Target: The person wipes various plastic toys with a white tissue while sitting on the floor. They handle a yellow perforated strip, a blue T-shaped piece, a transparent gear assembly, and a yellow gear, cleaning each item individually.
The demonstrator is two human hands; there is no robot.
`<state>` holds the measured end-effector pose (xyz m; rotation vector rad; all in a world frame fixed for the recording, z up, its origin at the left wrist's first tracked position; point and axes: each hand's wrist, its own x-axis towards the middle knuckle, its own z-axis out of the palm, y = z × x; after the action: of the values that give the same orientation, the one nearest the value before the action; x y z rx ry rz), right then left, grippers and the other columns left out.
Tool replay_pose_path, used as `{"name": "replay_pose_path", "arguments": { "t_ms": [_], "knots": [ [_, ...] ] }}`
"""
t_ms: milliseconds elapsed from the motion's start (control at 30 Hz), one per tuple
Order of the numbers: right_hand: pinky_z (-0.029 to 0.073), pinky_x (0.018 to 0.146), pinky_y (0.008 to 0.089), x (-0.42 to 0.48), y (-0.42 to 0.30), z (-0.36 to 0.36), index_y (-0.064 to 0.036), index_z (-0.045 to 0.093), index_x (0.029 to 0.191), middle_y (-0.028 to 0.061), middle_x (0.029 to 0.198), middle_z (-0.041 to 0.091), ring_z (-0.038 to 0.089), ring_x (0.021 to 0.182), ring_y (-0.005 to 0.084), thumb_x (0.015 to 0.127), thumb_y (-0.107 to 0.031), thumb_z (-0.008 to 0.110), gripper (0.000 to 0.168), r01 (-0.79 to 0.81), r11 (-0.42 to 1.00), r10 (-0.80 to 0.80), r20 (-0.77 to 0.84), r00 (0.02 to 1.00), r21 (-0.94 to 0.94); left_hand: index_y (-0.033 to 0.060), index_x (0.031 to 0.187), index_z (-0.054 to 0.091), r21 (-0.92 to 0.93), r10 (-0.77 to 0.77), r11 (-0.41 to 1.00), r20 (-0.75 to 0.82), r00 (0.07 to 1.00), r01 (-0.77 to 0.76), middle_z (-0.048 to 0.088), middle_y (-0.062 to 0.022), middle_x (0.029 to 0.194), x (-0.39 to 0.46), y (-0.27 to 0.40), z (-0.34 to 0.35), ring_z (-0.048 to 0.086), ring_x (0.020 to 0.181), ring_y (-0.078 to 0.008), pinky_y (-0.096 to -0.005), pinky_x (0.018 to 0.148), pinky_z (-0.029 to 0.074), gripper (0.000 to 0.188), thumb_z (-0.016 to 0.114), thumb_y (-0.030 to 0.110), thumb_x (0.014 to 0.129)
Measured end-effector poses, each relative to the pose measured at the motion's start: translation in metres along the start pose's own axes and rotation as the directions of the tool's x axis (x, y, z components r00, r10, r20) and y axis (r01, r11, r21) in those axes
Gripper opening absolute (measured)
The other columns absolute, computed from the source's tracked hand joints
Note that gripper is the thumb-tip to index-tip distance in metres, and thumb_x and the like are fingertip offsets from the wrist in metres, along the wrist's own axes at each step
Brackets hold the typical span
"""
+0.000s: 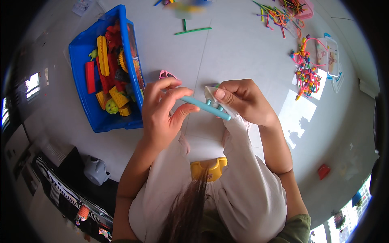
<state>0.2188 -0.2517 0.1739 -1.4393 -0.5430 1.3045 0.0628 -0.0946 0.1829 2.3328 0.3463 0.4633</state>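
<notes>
My left hand [165, 112] holds one end of a light-blue plastic stick [209, 108] between thumb and fingers, above my lap. Two short pegs stand on the stick's side near its other end. My right hand [246, 100] pinches a thin whitish, translucent piece [212, 92] beside those pegs; some of it lies behind the thumb and stick. Pink toy glasses [166, 74] rest on the floor just beyond my left hand. Something small and green shows partly behind my right fingers.
A blue bin [106, 127] of toy blocks stands at the left. Green sticks [193, 31] lie on the floor ahead. At the right are colourful beads [308, 79], a clear container [333, 57] and scattered coloured pieces [275, 15]. A yellow seat [212, 168] shows between my legs.
</notes>
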Motion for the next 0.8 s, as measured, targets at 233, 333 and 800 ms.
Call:
{"name": "replay_pose_path", "arguments": {
  "t_ms": [233,333,800],
  "knots": [
    [0.031,0.048,0.0263,-0.001,-0.012,0.029,0.0,0.052,0.069,-0.0038,0.058,0.039,0.032,0.056,0.0054,0.102,-0.026,0.048,0.043,0.192,0.981,-0.175,-0.3,0.938,0.028,0.0011,0.085,0.059,-0.415,-0.375,0.779,0.293,0.879,0.471,0.058,-0.0054,0.068,-0.018,0.015,0.018,0.057,0.061,-0.0145,-0.0262,0.057,0.044,0.024,0.055,0.021,0.098],
    [0.031,0.045,0.0299,0.004,-0.008,0.028,-0.001,0.048,0.065,0.0009,0.056,0.04,0.034,0.051,0.0107,0.101,-0.019,0.049,0.04,0.249,0.948,-0.311,-0.413,0.856,-0.199,0.0021,0.076,0.054,-0.57,-0.327,0.57,0.503,0.8,0.592,0.054,-0.0019,0.063,-0.013,0.032,0.015,0.053,0.056,-0.0078,-0.0218,0.052,0.041,0.043,0.04,0.031,0.104],
    [0.036,0.056,0.0248,0.01,-0.003,0.005,0.0,0.064,0.083,0.0021,0.072,0.062,0.044,0.062,0.0044,0.103,-0.037,0.042,0.048,0.14,0.983,-0.055,-0.533,0.845,0.121,0.004,0.07,0.05,-0.619,-0.47,0.164,0.635,0.613,0.768,0.045,-0.004,0.048,-0.004,0.033,0.0,0.043,0.042,-0.0098,-0.0229,0.046,0.037,0.061,0.026,0.048,0.104]
  ]
}}
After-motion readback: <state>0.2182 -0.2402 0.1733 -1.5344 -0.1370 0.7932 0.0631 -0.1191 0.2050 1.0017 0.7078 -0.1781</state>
